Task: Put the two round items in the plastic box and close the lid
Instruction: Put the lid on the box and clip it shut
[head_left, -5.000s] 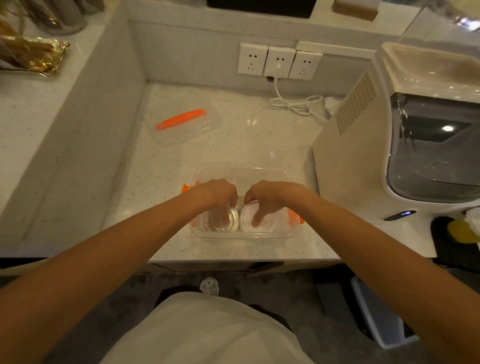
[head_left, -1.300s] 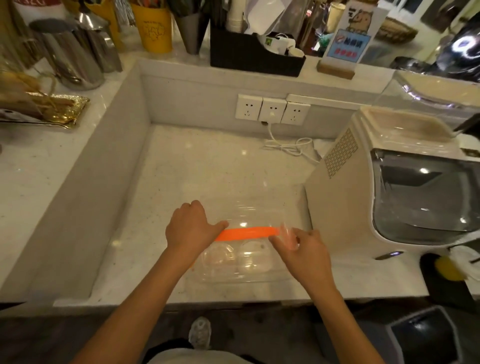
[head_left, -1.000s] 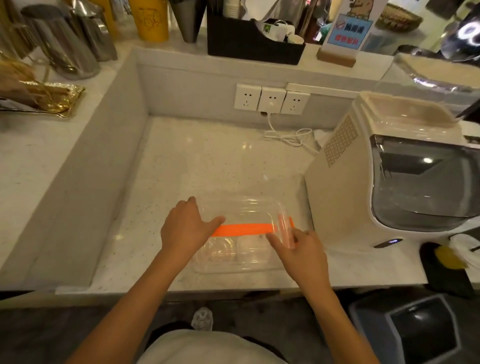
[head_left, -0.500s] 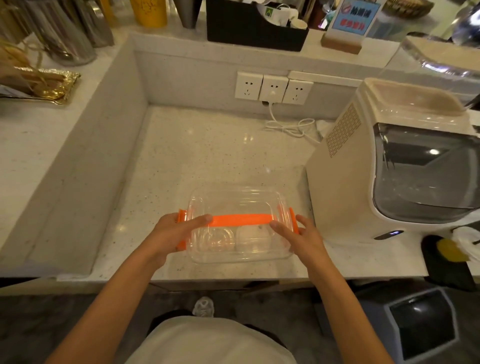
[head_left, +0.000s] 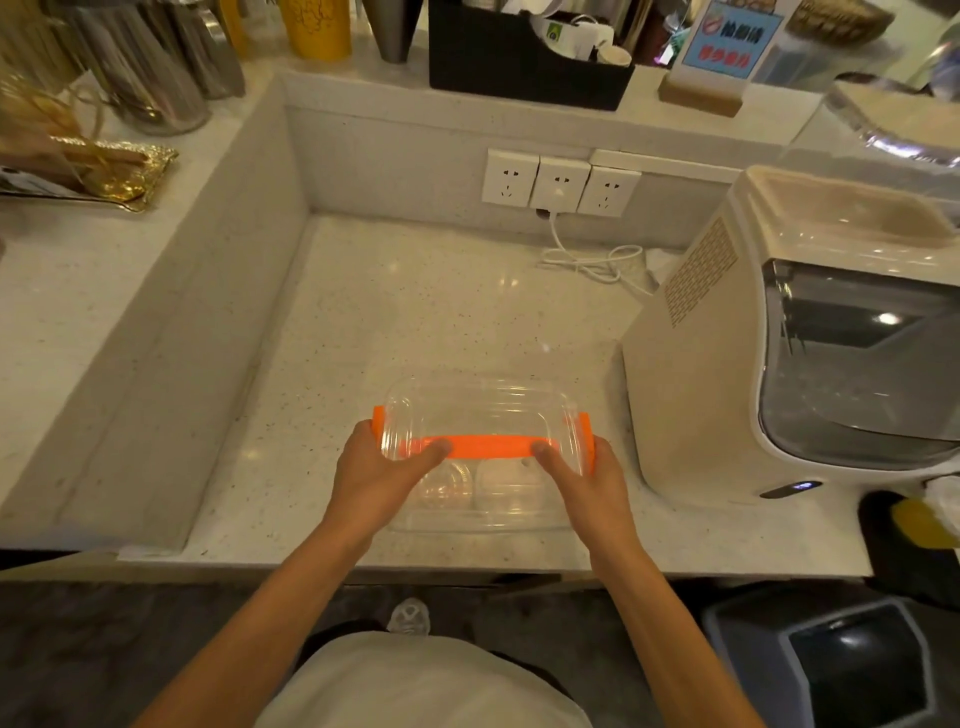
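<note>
- The plastic box rests on the worktop close to its near edge, directly in front of the person, so both hands reach it evenly.
- The two round items lie side by side inside the box, in its near half. Seen through the clear wall, they appear to touch or nearly touch; contact cannot be confirmed.
- The clear lid sits on top of the box. Its orange strip runs left to right across the middle.
- The left hand grips the left end of the box. The fingers wrap the side by the orange clip, and the thumb lies flat on the strip.
- The right hand mirrors this on the right end by the clip, thumb likewise on the strip.
- Both hands are partly closed on the lid and box; neither is spread wide.
- Purpose, as judged: the thumbs press the lid down while the fingers brace the ends, which keeps the light box from sliding.
- Task status, as judged: items loaded, lid in place. Whether the clips are fully latched cannot be told.
- The cream appliance stands just beside the box on the right, leaving little room for the right hand.
</note>
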